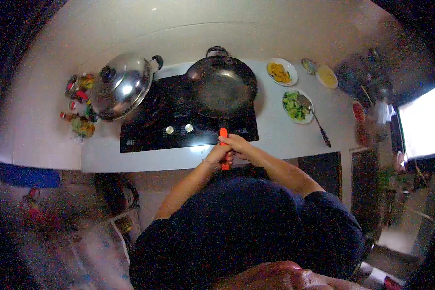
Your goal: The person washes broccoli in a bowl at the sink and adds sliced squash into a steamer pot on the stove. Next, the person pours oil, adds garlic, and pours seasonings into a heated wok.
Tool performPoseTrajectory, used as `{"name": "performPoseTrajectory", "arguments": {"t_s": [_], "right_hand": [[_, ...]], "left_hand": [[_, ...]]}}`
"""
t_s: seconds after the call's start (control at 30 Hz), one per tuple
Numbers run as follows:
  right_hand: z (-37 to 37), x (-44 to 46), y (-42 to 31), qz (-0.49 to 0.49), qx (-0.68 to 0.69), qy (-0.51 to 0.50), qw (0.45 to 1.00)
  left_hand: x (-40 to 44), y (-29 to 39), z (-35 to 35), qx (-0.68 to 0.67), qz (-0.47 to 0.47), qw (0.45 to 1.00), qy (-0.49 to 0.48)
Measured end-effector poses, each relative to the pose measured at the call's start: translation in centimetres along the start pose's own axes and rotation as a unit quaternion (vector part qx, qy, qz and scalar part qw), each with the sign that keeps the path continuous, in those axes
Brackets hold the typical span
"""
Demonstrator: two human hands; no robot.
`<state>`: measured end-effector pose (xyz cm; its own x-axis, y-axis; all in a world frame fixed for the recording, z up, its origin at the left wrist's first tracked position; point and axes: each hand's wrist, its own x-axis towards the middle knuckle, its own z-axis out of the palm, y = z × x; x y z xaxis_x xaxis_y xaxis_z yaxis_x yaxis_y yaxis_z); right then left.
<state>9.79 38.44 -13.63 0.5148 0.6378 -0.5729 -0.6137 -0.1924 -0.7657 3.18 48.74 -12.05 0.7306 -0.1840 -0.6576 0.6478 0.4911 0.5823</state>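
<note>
Bar (pixel 223 136) of bright orange is held upright in the picture, its long axis running away from the body, far end towards the wok (pixel 221 87) and near end towards the shirt. It is placed over the near edge of the hob (pixel 152 141), in line with the wok's far handle; whether it is joined to the wok cannot be told against the black surface. Its middle is hidden by the fingers.

The bar is clasped by both hands: the right hand (pixel 237 145) is wrapped round the upper part, the left hand (pixel 218 153) is closed round it just below. Both forearms are angled inward — a V is formed, with the hands pressed together at its point.

Two knobs (pixel 179 128) are seen just left of the bar. Farther left, a shiny lid (pixel 123 87) is tilted, with jars and bottles (pixel 82 104) crowded beside it. On the right of the counter (pixel 270 151), yellow pieces (pixel 279 72) and green pieces (pixel 291 105) are held on separate plates — a spoon (pixel 323 132) is rested on the latter, its handle pointed towards the body.
</note>
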Motion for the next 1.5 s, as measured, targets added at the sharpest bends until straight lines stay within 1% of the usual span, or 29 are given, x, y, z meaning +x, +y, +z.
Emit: {"name": "performPoseTrajectory", "arguments": {"t_s": [0.1,0.13,0.17,0.27,0.37,0.47,0.57,0.63,0.7,0.77,0.87,0.97,1.0,1.07,1.1,1.13,1.17,1.27,1.37,1.43,1.5], "right_hand": [[0.0,0.1,0.0,-0.032,-0.002,0.0,0.999],[0.2,-0.2,-0.3,-0.038,0.0,-0.002,0.999],[0.2,-0.3,-0.6,-0.044,0.0,-0.004,0.999],[-0.2,0.1,-0.7,-0.003,-0.03,-0.001,1.0],[-0.7,1.2,0.2,-0.011,-0.076,0.012,0.997],[0.1,-0.1,-0.5,0.037,-0.017,0.01,0.999],[0.0,1.2,0.8,-0.036,-0.014,0.03,0.999],[-1.0,3.8,2.7,-0.046,-0.085,0.065,0.993],[-1.5,5.0,3.9,-0.039,-0.07,0.059,0.995],[-0.3,2.5,1.9,-0.012,0.029,0.012,0.999],[0.5,1.2,0.4,0.031,0.022,0.025,0.999],[0.3,1.6,0.9,-0.018,0.045,0.001,0.999],[0.2,1.7,0.8,-0.022,0.034,-0.004,0.999],[-0.1,1.8,0.7,-0.033,0.015,-0.007,0.999],[0.0,1.5,0.4,-0.012,0.013,-0.008,1.0],[0.1,1.2,0.0,0.007,0.011,-0.006,1.0],[0.2,1.0,-0.3,0.026,0.009,-0.004,1.0],[-0.6,2.0,0.3,0.016,-0.035,-0.023,0.999],[0.0,1.1,-0.3,0.03,0.018,-0.048,0.998],[0.6,0.6,-0.8,0.016,0.028,-0.028,0.999],[0.8,0.3,-1.1,0.007,0.03,-0.017,0.999]], "left_hand": [[0.0,0.3,-0.2,0.055,-0.003,0.998,-0.025],[0.3,0.0,-0.3,0.024,0.002,0.999,-0.029],[0.5,0.0,-0.3,0.029,-0.001,0.999,-0.023],[0.1,0.2,0.2,0.03,-0.002,1.0,-0.003],[0.1,0.4,0.5,0.017,0.006,1.0,0.004],[0.6,-0.4,-0.1,0.011,0.003,1.0,0.006],[1.6,-0.9,-1.2,0.025,-0.002,1.0,0.017],[0.4,0.0,-0.2,0.038,0.0,0.999,0.029],[0.1,0.1,-0.3,0.036,0.01,0.999,0.02],[0.0,0.1,-0.3,0.032,0.014,0.999,0.008],[-0.1,0.1,-0.3,0.036,0.017,0.999,-0.004],[-0.5,0.7,-0.2,0.072,0.024,0.997,0.011],[0.1,0.3,-0.7,0.077,0.035,0.996,-0.003],[-0.1,0.2,-0.5,0.029,0.035,0.999,0.007],[0.0,0.2,-0.3,0.007,0.035,0.999,0.008],[0.4,0.3,-0.4,0.043,0.026,0.998,0.023],[0.5,0.2,-0.5,0.04,0.027,0.999,0.016],[0.7,0.1,-0.7,0.034,0.03,0.999,-0.003],[1.3,-0.6,-1.2,0.014,0.03,0.999,-0.019],[1.5,-0.8,-1.4,-0.008,0.023,0.999,-0.043],[1.7,-0.7,-1.5,0.002,0.023,0.999,-0.038]]}}
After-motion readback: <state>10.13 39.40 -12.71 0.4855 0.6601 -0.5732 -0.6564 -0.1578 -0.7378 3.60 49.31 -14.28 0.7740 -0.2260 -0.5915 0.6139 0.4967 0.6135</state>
